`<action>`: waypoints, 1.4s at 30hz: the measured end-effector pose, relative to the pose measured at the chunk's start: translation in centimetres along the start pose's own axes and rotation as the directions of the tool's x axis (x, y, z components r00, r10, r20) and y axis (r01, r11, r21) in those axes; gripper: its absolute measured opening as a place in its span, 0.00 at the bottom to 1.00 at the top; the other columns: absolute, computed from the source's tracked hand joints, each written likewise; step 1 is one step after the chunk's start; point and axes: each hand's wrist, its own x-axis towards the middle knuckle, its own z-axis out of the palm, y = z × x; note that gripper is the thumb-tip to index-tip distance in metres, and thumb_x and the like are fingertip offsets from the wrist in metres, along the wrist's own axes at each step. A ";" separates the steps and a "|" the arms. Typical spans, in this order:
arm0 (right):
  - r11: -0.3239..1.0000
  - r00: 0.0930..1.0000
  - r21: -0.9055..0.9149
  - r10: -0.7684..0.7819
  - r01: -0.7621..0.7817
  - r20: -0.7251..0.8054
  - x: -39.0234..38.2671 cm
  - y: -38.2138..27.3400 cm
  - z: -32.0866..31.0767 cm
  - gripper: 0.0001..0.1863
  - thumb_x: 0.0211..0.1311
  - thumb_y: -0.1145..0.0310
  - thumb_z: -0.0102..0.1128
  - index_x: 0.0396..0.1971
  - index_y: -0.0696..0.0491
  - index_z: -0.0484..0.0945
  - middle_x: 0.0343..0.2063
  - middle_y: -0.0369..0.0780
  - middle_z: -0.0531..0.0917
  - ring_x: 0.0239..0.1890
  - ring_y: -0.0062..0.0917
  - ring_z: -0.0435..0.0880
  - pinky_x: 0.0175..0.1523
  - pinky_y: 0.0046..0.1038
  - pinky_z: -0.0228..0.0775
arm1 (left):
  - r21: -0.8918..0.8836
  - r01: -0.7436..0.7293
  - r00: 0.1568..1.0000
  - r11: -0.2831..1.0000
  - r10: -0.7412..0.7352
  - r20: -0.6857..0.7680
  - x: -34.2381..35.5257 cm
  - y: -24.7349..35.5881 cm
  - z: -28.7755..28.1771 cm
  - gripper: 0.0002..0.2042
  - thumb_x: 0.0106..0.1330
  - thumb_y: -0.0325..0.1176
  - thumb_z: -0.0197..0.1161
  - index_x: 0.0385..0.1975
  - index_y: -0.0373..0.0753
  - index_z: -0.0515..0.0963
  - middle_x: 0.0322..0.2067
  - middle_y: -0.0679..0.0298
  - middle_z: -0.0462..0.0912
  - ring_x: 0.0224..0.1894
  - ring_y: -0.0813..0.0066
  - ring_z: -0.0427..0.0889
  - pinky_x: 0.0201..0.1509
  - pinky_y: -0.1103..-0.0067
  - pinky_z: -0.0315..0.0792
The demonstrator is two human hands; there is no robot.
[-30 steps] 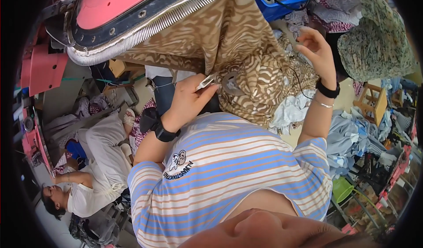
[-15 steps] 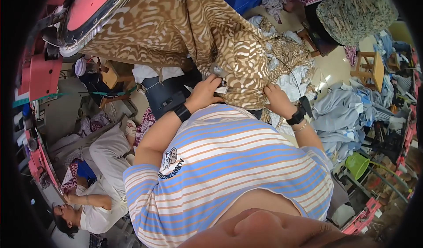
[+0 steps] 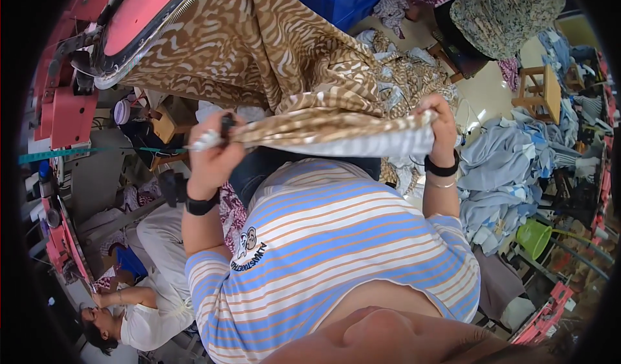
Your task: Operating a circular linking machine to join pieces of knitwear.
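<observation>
A brown-and-cream patterned fabric (image 3: 330,128) is stretched across in front of my body, with a white strip along its lower side. My left hand (image 3: 217,150) grips its left end, along with a small dark object (image 3: 227,126) that is too blurred to make out. My right hand (image 3: 438,128) has its fingers closed on the right end. Behind, more of the cloth (image 3: 259,47) drapes from a pink curved machine plate (image 3: 139,11) rimmed with a toothed metal band, and lies in loose folds to the right.
A blue crate (image 3: 349,2), a speckled-covered seat (image 3: 498,18), a wooden stool (image 3: 543,92), heaps of blue-grey cloth (image 3: 491,163) and a green bucket (image 3: 533,238) surround me. At lower left a co-worker (image 3: 145,319) in white holds printed cloth at another pink machine (image 3: 61,235).
My hands have moved apart, left hand leftward and right hand rightward and up, drawing the fabric's edge taut between them. A second ago my right hand was raised and open.
</observation>
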 end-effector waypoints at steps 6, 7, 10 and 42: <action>0.852 0.939 -0.482 -0.034 0.205 0.341 4.2 -4.9 5.2 0.35 0.40 0.63 0.69 0.52 0.51 0.64 0.46 0.47 0.71 0.47 0.34 0.73 0.49 0.32 0.65 | 0.533 0.350 0.831 0.770 0.008 -0.556 -1.4 -3.5 -13.9 0.06 0.50 0.25 0.56 0.27 0.32 0.71 0.25 0.62 0.75 0.28 0.78 0.72 0.35 0.82 0.67; 0.720 0.983 -0.693 0.101 0.036 0.156 3.7 -4.0 3.6 0.34 0.40 0.65 0.68 0.51 0.53 0.64 0.45 0.46 0.72 0.47 0.34 0.72 0.50 0.31 0.64 | 0.687 0.424 0.817 0.590 0.079 -0.572 -3.2 -5.4 -15.3 0.07 0.53 0.27 0.57 0.32 0.34 0.73 0.27 0.66 0.75 0.28 0.77 0.71 0.35 0.80 0.66; 0.328 0.965 -0.930 0.249 -0.168 -0.086 0.7 0.4 -1.2 0.30 0.41 0.71 0.64 0.49 0.54 0.66 0.44 0.45 0.73 0.47 0.35 0.72 0.52 0.29 0.62 | 0.344 0.366 0.773 0.864 -0.077 -0.630 -6.5 -6.5 -11.6 0.04 0.54 0.25 0.57 0.29 0.35 0.73 0.23 0.70 0.73 0.25 0.84 0.69 0.30 0.85 0.64; 0.246 0.969 -0.941 0.028 0.232 0.246 6.9 5.4 5.1 0.24 0.41 0.76 0.61 0.44 0.53 0.70 0.39 0.43 0.72 0.43 0.38 0.70 0.47 0.32 0.64 | 0.309 0.363 0.907 0.879 -0.258 -0.333 -4.4 -5.1 -0.5 0.10 0.51 0.25 0.63 0.31 0.33 0.71 0.27 0.64 0.74 0.27 0.79 0.73 0.30 0.84 0.66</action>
